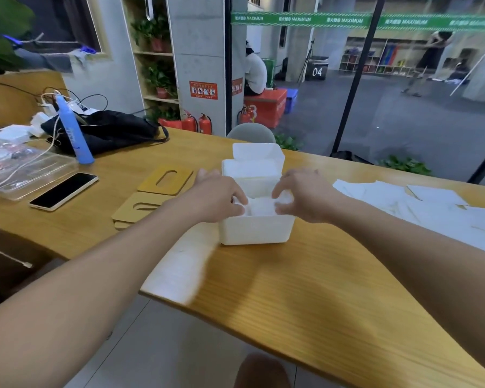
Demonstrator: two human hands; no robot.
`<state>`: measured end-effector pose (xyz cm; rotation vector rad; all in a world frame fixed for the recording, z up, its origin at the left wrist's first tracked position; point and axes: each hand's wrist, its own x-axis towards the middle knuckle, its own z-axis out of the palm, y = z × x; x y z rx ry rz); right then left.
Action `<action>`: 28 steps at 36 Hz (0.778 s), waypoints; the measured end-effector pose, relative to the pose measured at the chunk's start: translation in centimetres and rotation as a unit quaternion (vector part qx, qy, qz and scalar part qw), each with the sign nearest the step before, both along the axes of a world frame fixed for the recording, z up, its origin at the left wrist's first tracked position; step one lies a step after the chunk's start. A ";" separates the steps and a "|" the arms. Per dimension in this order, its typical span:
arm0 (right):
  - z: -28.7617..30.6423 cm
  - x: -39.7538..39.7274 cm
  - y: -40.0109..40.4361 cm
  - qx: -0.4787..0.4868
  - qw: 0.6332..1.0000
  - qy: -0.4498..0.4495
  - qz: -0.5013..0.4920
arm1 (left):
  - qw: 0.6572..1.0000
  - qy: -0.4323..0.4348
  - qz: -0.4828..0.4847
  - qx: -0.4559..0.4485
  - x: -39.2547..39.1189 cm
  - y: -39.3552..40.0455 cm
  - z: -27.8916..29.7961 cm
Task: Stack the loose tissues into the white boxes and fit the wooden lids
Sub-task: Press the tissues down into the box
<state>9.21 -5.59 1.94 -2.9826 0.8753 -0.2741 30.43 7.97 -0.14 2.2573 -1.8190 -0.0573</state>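
Three white boxes stand in a row on the wooden table [305, 289]: the nearest box [256, 229], a middle one [249, 170] and a far one [258, 152]. My left hand [217, 197] and my right hand [303, 193] reach over the nearest box's rim, fingers curled on a white tissue [259, 205] inside it. Loose tissues [420, 208] are spread out to the right. A blurred white tissue [185, 264] lies by the table's near edge. Two wooden lids with oval slots, the far lid [165, 180] and the near lid [139, 210], lie left of the boxes.
A phone [63, 191] lies face up at the left. Behind it are a clear plastic case [25, 172], a blue tube [73, 133], a black bag [109, 130] and cables. A grey chair back [251, 133] shows beyond the table's far edge.
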 end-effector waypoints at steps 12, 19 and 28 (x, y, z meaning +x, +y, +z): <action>-1.4 0.0 -2.0 0.172 0.982 -0.076 -0.018 | 0.996 -0.082 0.007 -0.016 0.7 0.2 1.0; -0.7 1.0 -1.9 0.171 0.985 -0.012 0.012 | 0.996 -0.082 0.000 0.034 -0.5 -0.4 1.0; -0.5 0.6 -1.3 0.158 0.986 -0.051 -0.018 | 0.995 -0.100 0.015 0.015 -0.9 -1.1 1.3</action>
